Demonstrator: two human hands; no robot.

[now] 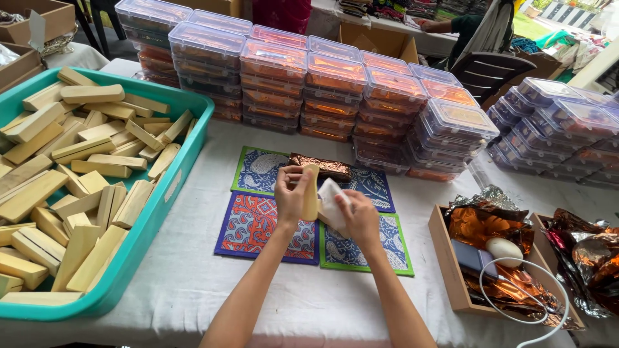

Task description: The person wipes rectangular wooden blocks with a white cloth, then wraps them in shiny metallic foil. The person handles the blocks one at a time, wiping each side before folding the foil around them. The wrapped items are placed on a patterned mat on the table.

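The left hand (291, 193) pinches a pale yellow bar (311, 192) between thumb and fingers and holds it upright above the table. The right hand (359, 218) is closed on a white cloth (330, 201), which it presses against the side of the bar. Both hands hover over four patterned mats (255, 225) laid in a square on the white tablecloth (193, 277): two blue with green edging, one orange with a blue border, and one dark blue. A bar wrapped in copper foil (320, 165) lies across the two far mats, just beyond the hands.

To the left, a teal tray (169, 193) holds a large heap of unwrapped pale bars (71, 187). To the right, a shallow wooden box (445, 258) contains crumpled copper foil sheets (490, 222), a dark flat item, a white egg-shaped object (504, 250) and a white cable (516, 309). More foil (590, 254) lies at the far right.

Behind the mats, stacks of clear lidded plastic boxes (335, 84) with orange contents form a row along the table. Another person's arm (438, 26) rests on a farther table.
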